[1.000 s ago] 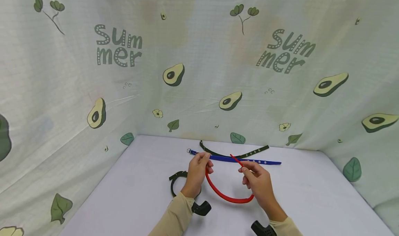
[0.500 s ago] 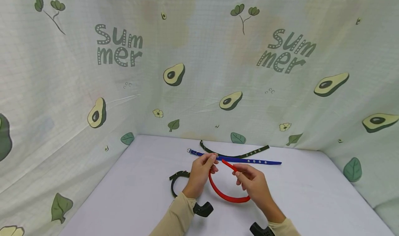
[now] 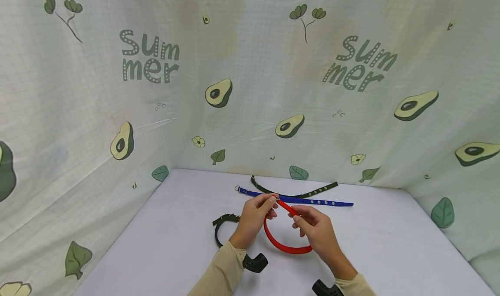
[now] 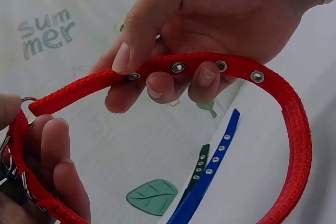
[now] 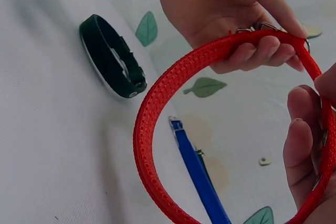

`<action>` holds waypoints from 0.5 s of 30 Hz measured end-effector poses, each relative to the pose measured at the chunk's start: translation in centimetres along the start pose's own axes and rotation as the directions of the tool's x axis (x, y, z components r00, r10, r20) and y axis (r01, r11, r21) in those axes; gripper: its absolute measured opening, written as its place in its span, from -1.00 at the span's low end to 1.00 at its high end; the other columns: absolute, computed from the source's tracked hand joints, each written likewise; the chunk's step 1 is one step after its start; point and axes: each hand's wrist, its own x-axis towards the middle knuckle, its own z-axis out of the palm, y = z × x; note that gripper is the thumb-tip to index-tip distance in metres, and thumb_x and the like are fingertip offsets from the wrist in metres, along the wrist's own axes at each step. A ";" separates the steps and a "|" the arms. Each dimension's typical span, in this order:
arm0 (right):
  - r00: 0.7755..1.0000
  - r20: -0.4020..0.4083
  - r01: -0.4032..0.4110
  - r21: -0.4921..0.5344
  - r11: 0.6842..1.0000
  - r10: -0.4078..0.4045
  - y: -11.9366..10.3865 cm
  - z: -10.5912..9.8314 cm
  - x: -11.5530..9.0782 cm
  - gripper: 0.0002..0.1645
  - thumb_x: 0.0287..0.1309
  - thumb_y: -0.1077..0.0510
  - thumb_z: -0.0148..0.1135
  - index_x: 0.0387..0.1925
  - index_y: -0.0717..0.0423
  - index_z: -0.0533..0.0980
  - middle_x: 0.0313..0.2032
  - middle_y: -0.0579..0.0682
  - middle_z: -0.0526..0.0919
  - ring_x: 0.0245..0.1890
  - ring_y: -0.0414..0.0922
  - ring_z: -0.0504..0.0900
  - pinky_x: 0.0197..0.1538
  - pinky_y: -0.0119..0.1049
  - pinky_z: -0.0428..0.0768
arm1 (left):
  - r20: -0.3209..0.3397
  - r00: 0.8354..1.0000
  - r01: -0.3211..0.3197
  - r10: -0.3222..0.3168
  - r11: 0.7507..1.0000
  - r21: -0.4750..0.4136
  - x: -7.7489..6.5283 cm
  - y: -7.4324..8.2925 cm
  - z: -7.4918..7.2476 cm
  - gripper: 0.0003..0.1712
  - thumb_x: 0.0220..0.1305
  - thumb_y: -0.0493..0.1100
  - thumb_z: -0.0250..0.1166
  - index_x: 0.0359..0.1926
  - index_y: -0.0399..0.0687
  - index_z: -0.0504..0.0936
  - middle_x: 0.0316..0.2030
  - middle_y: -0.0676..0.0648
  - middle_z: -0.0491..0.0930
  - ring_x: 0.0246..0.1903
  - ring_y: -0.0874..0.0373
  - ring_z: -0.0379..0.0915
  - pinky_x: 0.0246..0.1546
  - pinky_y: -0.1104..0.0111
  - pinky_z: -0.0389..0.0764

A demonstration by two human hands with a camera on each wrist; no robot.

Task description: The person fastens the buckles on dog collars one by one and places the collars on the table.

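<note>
A red collar [image 3: 287, 247] bends into a loop held up between the two hands. My left hand [image 3: 251, 220] grips its buckle end; metal parts of the buckle [image 5: 266, 25] show above the fingers in the right wrist view. With thumb and fingers my right hand [image 3: 316, 231] pinches the strap's other end, where several silver-rimmed holes [image 4: 178, 67] run along it. The strap tip [image 4: 39, 107] is right at a metal ring beside the left thumb. The lower part of the loop hangs below both hands.
Behind the hands lie a blue collar [image 3: 328, 203] and a dark green collar [image 3: 326, 186], both stretched out on the white table [image 3: 390, 244]. Left of the left wrist, a fastened dark green collar [image 3: 216, 235] forms a ring. A printed curtain [image 3: 250, 70] stands behind the table.
The strap end in my right hand has moved left and reached the buckle end. My left hand has shifted slightly right. The other collars lie still.
</note>
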 end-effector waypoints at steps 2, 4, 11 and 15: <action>1.000 0.005 0.002 0.006 1.000 -0.002 0.0 0.0 0.0 -0.67 0.31 0.18 0.32 0.08 0.14 0.60 -0.15 0.09 0.72 -0.31 0.01 0.66 -0.34 -0.20 0.68 | 0.012 1.000 -0.005 0.005 1.000 0.006 0.0 -0.1 0.0 -0.61 0.44 0.05 0.23 0.08 -0.11 0.67 -0.22 -0.07 0.65 -0.31 0.08 0.59 -0.18 0.36 0.62; 1.000 0.010 -0.002 0.014 1.000 0.002 0.0 0.1 0.1 -0.64 0.31 0.16 0.32 0.10 0.15 0.58 -0.13 0.11 0.71 -0.29 0.08 0.66 -0.32 -0.21 0.69 | 0.024 1.000 -0.010 0.009 1.000 0.009 -0.1 -0.1 -0.1 -0.61 0.45 0.04 0.23 0.07 -0.12 0.67 -0.23 -0.07 0.65 -0.31 0.08 0.59 -0.18 0.36 0.62; 1.000 0.021 -0.017 0.032 0.999 0.016 0.1 0.1 0.0 -0.60 0.32 0.13 0.31 0.15 0.13 0.55 -0.08 0.12 0.69 -0.21 0.24 0.62 -0.27 -0.22 0.68 | 0.067 0.997 -0.025 0.025 1.000 0.004 -0.3 0.2 -0.1 -0.66 0.49 -0.03 0.18 0.07 -0.13 0.67 -0.22 -0.16 0.65 -0.29 0.08 0.59 -0.16 0.35 0.62; 1.000 0.017 -0.022 0.069 0.997 0.021 0.3 0.0 0.1 -0.62 0.34 0.14 0.29 0.15 0.11 0.55 -0.06 0.17 0.67 -0.21 0.13 0.63 -0.23 -0.18 0.69 | 0.093 0.995 -0.031 0.031 1.000 -0.005 -0.2 0.3 -0.1 -0.65 0.49 -0.02 0.18 0.04 -0.17 0.66 -0.24 -0.18 0.65 -0.28 0.07 0.59 -0.16 0.34 0.62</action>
